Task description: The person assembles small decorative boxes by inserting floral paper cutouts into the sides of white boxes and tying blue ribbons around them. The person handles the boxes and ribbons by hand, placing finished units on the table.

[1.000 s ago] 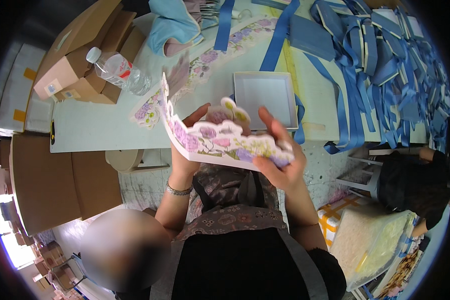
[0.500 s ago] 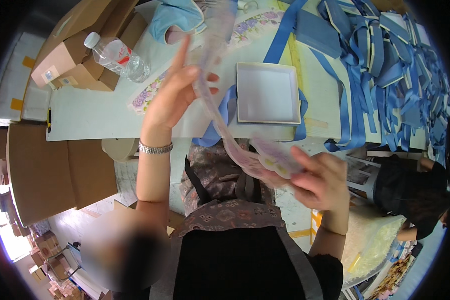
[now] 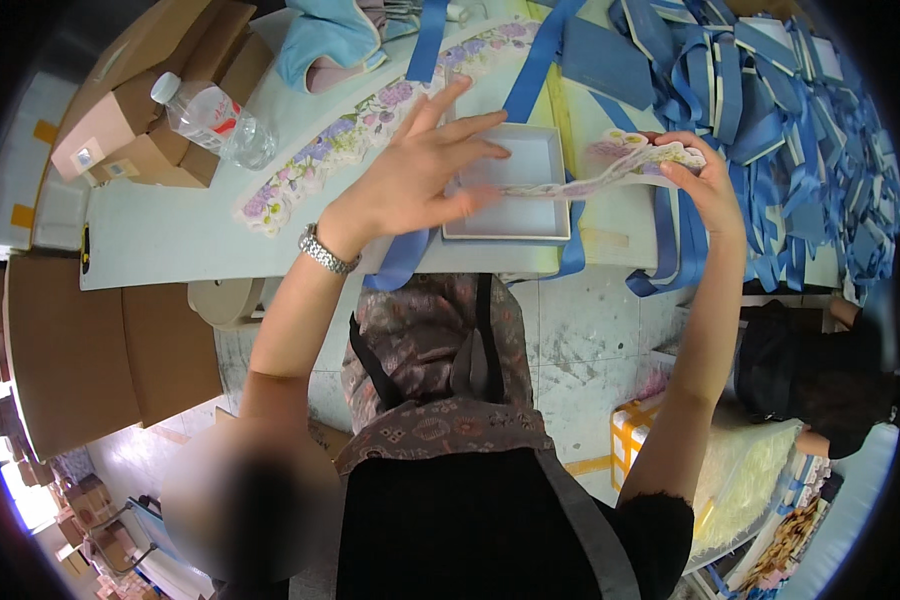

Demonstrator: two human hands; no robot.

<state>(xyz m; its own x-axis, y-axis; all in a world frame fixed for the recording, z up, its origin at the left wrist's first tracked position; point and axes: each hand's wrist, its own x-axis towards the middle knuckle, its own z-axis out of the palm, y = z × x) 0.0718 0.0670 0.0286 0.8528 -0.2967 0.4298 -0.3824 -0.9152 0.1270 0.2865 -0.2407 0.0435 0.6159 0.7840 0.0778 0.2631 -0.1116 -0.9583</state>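
Raised over the right of the table, my right hand (image 3: 708,185) pinches one end of a die-cut floral strip (image 3: 615,178) with lilac and white blossoms. The strip is bent near that hand and stretches left across an open, white-lined box (image 3: 508,238). My left hand (image 3: 410,178) hovers by the box's left side, fingers spread apart. Its thumb is beside the strip's far end; whether they touch I cannot tell. Blue ribbon (image 3: 405,258) trails from under the box. A second floral strip (image 3: 320,152) lies flat on the table behind my left hand.
At the left stand an opened cardboard carton (image 3: 135,120) and a clear plastic bottle (image 3: 215,120). A light blue face mask (image 3: 330,45) lies at the back. Many blue box pieces with ribbons (image 3: 760,110) are heaped at the right. Another person (image 3: 820,365) is at the far right.
My right hand has risen from near my lap to above the table's right side, carrying the strip. The left hand has moved right and its fingers have spread. The strip now runs nearly level.
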